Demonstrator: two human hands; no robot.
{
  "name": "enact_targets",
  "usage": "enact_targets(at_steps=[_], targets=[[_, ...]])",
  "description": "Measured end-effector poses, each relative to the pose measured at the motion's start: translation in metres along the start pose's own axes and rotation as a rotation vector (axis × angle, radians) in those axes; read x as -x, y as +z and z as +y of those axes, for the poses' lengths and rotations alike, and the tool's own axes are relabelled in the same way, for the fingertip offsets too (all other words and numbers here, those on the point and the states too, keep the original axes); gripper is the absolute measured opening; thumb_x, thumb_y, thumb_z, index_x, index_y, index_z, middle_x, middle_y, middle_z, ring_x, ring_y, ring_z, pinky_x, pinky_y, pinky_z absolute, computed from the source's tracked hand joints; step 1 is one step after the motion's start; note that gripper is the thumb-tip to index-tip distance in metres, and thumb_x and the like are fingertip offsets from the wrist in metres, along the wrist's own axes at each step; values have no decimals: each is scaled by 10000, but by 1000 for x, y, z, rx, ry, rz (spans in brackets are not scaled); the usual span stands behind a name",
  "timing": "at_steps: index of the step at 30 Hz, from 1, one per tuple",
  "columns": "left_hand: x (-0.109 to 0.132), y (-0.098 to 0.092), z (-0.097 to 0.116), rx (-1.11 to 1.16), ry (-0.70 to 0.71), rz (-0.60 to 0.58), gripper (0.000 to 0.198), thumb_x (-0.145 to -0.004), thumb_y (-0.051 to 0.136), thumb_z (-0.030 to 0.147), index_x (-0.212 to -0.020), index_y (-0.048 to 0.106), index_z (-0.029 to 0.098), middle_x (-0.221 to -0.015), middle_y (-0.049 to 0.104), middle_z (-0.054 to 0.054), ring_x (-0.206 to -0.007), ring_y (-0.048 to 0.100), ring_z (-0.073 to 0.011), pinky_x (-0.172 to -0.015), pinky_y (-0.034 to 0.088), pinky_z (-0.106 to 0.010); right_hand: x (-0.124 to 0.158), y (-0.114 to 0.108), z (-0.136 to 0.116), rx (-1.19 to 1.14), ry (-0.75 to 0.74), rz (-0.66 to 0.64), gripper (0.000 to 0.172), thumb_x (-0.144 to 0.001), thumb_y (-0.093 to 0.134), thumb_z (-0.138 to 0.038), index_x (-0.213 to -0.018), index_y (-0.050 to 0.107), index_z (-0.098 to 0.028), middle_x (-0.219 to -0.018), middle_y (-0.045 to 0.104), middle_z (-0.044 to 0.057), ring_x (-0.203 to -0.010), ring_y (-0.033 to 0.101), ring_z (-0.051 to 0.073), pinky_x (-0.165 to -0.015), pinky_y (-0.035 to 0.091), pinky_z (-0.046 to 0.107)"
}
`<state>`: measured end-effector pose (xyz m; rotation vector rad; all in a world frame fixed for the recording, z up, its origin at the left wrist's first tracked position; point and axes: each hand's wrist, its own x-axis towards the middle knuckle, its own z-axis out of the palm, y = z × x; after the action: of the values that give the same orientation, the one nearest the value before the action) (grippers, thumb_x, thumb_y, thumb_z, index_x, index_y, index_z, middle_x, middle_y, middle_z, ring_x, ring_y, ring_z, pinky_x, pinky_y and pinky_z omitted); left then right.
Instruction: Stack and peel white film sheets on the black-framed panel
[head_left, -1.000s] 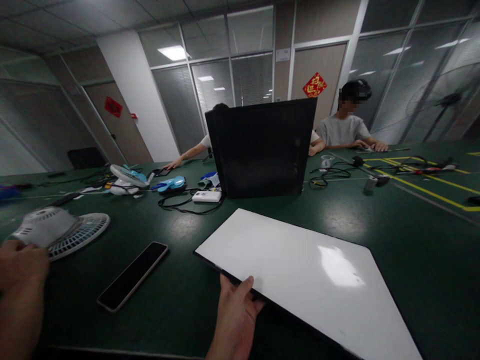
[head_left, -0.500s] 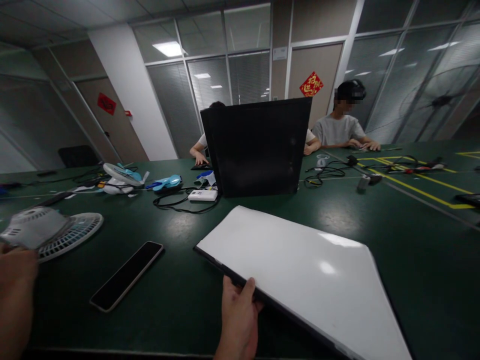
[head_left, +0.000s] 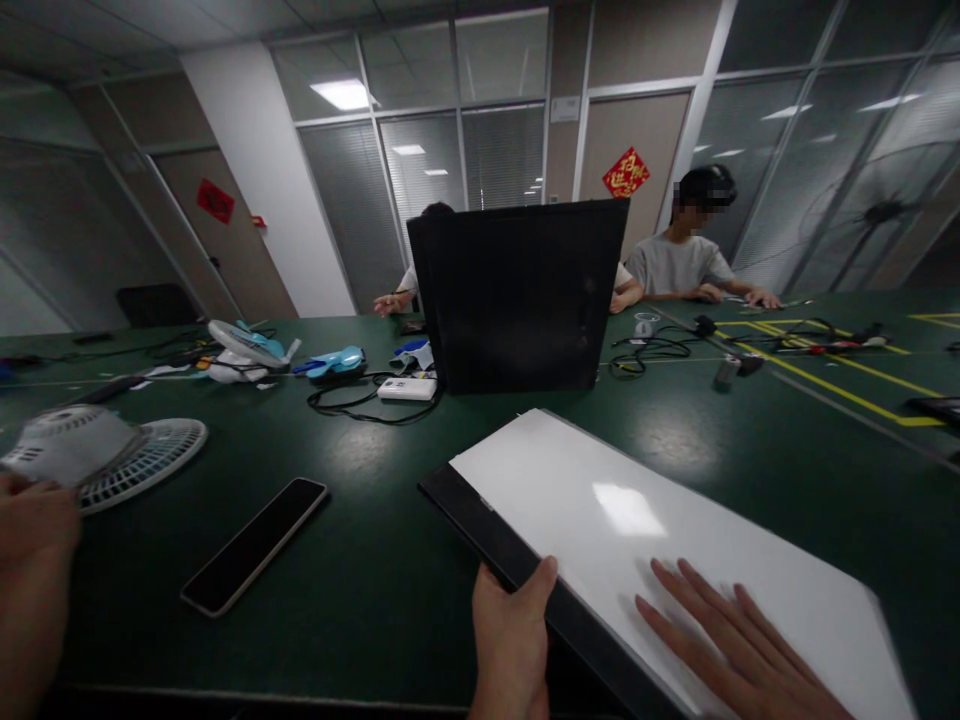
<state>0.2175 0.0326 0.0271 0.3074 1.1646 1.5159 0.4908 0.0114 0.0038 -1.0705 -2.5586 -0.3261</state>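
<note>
My left hand (head_left: 514, 635) grips the near left edge of a large flat panel, its thumb on top and fingers beneath. The panel has a glossy white sheet (head_left: 570, 490) on top, and a black border (head_left: 480, 520) shows along its left side. My right hand (head_left: 739, 650) is open, fingers spread over the white sheet at the lower right. Whether its palm presses on the sheet I cannot tell. Left of the panel, a phone (head_left: 255, 545) lies on the green table (head_left: 360, 620) with its dark screen up.
At the far left another person's hand (head_left: 34, 520) is beside a white fan (head_left: 142, 460). A large black panel (head_left: 517, 300) stands upright ahead, partly hiding a person. Another person (head_left: 686, 260) sits at the back right. Cables, a white box (head_left: 406, 388) and small fans lie about.
My right hand has come into view over the white sheet. My left hand and the panel have shifted right, and more of the black border shows.
</note>
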Motion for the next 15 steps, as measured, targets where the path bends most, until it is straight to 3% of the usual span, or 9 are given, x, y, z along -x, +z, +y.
enact_targets(at_steps=[4,9,12,15], targets=[[4,-3,5,29,-21,-26,634,-684,967,176,-1256,693,158,-1092,833,-146,-1030,811,-319,-915,649,-410,2,-6,13,-110,180,-180,630,-1050,527,-555,-1641,328,-469,-1692,325,3,-1499,382,384,-1166,398,683],[10,-15,4,115,-208,22,533,-800,842,123,-1292,657,212,-1022,842,-106,-986,826,-312,-862,658,-452,14,0,42,-121,334,-303,597,-1076,389,-651,-1642,235,-538,-1720,247,-47,-1558,267,347,-1198,313,701],[13,-32,12,134,-212,66,496,-796,839,109,-1247,662,220,-959,845,-90,-888,836,-305,-849,662,-469,33,15,74,-120,457,-335,588,-1072,297,-705,-1636,231,-555,-1726,235,-74,-1584,217,312,-1246,227,677],[13,-59,34,119,-217,99,485,-807,844,118,-1242,655,217,-934,846,-97,-886,839,-316,-855,664,-479,60,31,116,-139,576,-283,578,-1071,290,-703,-1630,260,-556,-1728,264,-65,-1595,213,306,-1264,195,678]])
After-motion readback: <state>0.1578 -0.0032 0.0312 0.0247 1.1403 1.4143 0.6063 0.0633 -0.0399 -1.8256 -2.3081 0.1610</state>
